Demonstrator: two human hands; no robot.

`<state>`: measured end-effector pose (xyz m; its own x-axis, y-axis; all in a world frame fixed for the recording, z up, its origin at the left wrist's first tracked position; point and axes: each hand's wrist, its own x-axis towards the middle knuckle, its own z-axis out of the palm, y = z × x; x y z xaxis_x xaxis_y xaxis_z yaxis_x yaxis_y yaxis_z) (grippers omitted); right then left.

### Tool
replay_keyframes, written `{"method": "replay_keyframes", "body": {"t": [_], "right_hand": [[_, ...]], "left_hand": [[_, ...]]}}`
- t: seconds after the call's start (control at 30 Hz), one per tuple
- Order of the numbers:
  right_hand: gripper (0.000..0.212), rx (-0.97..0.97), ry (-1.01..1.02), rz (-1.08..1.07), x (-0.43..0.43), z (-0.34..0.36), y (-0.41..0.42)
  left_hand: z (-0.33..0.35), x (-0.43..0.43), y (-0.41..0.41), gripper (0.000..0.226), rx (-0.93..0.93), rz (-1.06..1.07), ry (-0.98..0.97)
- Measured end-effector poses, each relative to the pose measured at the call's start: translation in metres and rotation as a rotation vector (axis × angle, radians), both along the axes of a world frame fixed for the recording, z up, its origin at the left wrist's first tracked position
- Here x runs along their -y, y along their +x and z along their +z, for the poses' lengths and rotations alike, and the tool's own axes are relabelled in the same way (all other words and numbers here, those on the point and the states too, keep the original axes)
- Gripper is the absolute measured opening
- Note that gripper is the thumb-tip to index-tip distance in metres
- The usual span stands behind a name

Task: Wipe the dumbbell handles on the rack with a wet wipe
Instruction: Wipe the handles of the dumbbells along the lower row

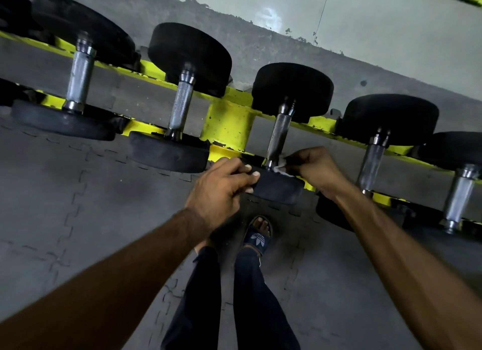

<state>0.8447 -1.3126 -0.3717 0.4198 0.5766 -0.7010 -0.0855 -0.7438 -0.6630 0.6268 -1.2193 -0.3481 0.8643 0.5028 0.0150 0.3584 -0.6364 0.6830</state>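
Note:
Several black-headed dumbbells with steel handles lie across a yellow rack [229,125]. The middle dumbbell's knurled handle [279,135] runs down to its near head [279,186]. My left hand [219,190] grips the left edge of that near head with curled fingers. My right hand [313,167] pinches a small white wet wipe [280,168] against the lower end of that handle, where it meets the head. Most of the wipe is hidden under my fingers.
Neighbouring dumbbell handles stand to the left [181,107] and right [371,164] of the middle one. Grey interlocking floor mats [78,206] lie below the rack, a grey wall [365,36] behind. My legs and a sandalled foot [258,236] are right under the hands.

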Motion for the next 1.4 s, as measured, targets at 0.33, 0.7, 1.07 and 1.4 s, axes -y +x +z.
{"method": "replay_keyframes", "body": {"t": [0.33,0.7,1.07,1.4], "right_hand": [[0.017,0.816,0.116,1.157,-0.053,0.026,-0.002],[0.016,0.737,0.077,0.876,-0.038,0.052,-0.012],[0.019,0.305,0.393,-0.24,0.056,0.204,-0.018],[0.016,0.156,0.51,-0.473,0.112,0.342,-0.065]], "left_hand": [[-0.001,0.003,0.001,0.02,0.007,0.017,0.024],[0.024,0.001,0.009,0.024,-0.205,0.112,-0.201],[0.177,0.037,0.058,0.047,-0.064,0.352,-0.707],[0.324,0.075,0.05,0.03,0.02,0.178,-0.894]]}}
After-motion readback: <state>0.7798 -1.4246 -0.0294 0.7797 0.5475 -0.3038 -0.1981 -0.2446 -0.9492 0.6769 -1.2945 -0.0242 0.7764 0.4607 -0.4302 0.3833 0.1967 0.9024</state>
